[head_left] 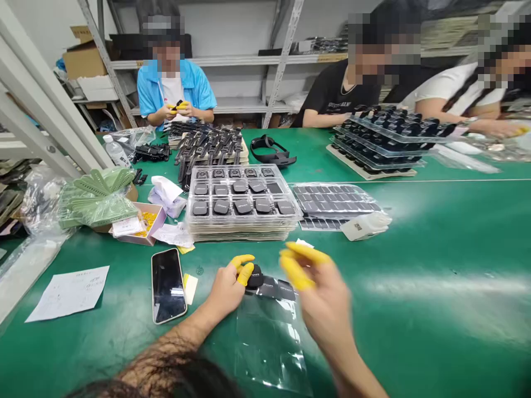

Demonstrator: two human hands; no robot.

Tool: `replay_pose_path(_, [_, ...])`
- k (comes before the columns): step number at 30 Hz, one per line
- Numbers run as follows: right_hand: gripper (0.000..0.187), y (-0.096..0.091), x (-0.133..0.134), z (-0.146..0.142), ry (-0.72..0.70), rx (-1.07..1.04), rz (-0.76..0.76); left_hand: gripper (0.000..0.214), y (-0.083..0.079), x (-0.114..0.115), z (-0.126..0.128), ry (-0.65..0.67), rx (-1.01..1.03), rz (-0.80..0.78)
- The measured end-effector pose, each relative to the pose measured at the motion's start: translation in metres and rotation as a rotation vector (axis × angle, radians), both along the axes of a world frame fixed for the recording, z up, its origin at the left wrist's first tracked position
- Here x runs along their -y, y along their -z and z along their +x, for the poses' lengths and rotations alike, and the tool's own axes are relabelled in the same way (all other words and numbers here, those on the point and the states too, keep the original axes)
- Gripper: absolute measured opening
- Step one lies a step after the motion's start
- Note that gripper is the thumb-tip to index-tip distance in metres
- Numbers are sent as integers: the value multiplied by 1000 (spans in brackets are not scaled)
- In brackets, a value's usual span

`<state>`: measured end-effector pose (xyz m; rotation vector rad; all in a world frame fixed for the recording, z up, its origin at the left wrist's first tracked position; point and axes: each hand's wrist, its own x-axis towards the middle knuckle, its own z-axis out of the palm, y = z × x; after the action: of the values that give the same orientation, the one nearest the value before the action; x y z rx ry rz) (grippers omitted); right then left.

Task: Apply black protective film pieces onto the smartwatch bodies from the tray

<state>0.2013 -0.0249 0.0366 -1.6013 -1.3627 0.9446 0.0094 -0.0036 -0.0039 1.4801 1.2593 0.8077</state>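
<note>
My left hand (229, 283), with yellow finger cots on its fingertips, pinches a small black square watch body (254, 276) with rounded corners and pale lettering. Below it on the table lies a clear plastic sheet (269, 337), its top row holding black square stickers (285, 289). Just right of the watch body, my right hand (323, 290) is raised over the sheet's edge and slightly blurred. Its cotted thumb and fingers are apart, with nothing visible between them. Beyond both hands stands a stack of clear trays (244, 226) with black square watch bodies in the compartments.
A phone (168, 286) and a paper sheet (68, 293) lie to the left. Sticker sheets (336, 200) and a white packet (365, 225) are right of the trays. Watches with straps (211, 146) and loaded trays (379, 143) sit farther back. Several people work across the table.
</note>
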Motion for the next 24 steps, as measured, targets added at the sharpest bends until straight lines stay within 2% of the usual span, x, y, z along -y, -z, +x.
replay_pose_path(4, [41,21,-12,-7,-107,-220,-169,50,3,1,-2,-12,-10,-4])
replay_pose_path(6, [41,24,-15,-11,-151,-335,-215,49,4,2,-3,-25,-14,6])
replay_pose_path(8, [38,17,-18,-8,-149,-365,-204,51,3,3,-3,-40,-11,4])
replay_pose_path(10, [38,-1,-32,4,-106,-339,-112,52,3,3,-2,-33,26,-22])
replay_pose_path(12, [39,-28,-63,22,-9,-235,71,50,4,3,-1,-14,76,-60])
replay_pose_path(14, [31,-56,-110,41,106,-47,261,45,6,4,0,11,109,-91])
replay_pose_path(15, [27,-69,-136,49,150,55,293,42,7,4,1,22,120,-99])
replay_pose_path(17, [23,-87,-184,59,120,253,214,37,9,4,1,47,145,-104])
replay_pose_path(18, [22,-92,-203,60,43,352,142,34,10,4,2,60,154,-101])
replay_pose_path(20, [18,-98,-231,60,-132,559,33,29,12,4,2,76,145,-84])
replay_pose_path(21, [18,-99,-239,58,-182,663,24,27,13,4,2,82,128,-69])
replay_pose_path(22, [22,-100,-246,55,-189,761,38,25,12,3,2,86,107,-53])
replay_pose_path(24, [30,-100,-258,47,-116,911,69,24,11,3,2,93,77,-34])
